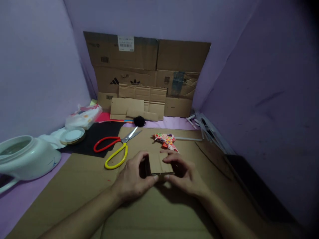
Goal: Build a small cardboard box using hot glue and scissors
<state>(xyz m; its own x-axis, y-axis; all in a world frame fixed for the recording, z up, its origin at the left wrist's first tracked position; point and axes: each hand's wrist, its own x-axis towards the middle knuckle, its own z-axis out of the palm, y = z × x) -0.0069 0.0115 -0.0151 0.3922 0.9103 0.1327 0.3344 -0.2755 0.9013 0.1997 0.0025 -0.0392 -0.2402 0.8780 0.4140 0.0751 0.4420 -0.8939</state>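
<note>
Between my two hands is a small cardboard box (156, 163), its pale top face turned up toward me. My left hand (134, 177) grips its left side, thumb at the near lower edge. On the right side, my right hand (186, 174) holds it with fingers over the top and thumb on the near edge. The underside of the box is hidden. Just beyond it lies a flower-patterned glue gun (167, 140) with a glue stick in its back. Scissors (122, 142) with one red and one yellow handle lie spread apart to the left.
A cardboard sheet (74, 186) covers the work surface. At left stand a white ceramic pot (37, 159) and a round lid (72, 135) by black paper (87, 146). Black yarn (139, 121) and cardboard pieces (127, 108) are behind. Glue sticks (209, 126) and a dark slab (256, 189) lie right.
</note>
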